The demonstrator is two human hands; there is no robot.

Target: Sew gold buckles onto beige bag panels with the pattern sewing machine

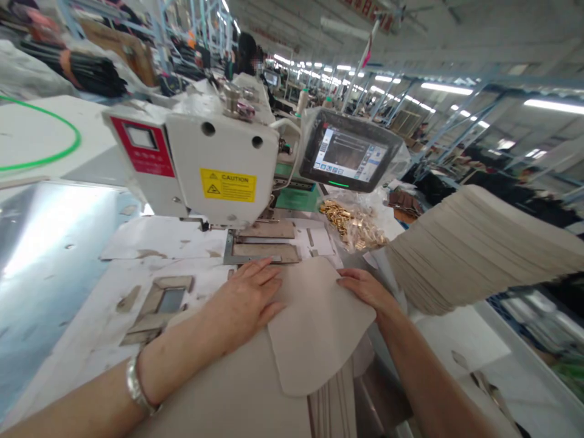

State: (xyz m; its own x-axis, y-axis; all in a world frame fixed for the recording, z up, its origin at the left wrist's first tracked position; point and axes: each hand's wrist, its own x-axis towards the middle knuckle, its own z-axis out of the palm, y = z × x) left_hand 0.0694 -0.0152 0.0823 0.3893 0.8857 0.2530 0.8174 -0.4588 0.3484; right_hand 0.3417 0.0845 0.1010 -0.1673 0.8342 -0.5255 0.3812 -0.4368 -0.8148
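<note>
My left hand (255,295) lies palm down, fingers spread, while my right hand (362,287) reaches inward, thumb and fingers nearly together.

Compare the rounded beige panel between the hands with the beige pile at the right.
The rounded panel looks like a single sheet; the pile is many sheets stacked thick.
The rounded panel lies nearly flat, while the pile slants, its layered edges showing.
The left hand and right hand have their fingers at the rounded panel's edges; neither touches the pile.
Both share a similar plain beige colour.
</note>
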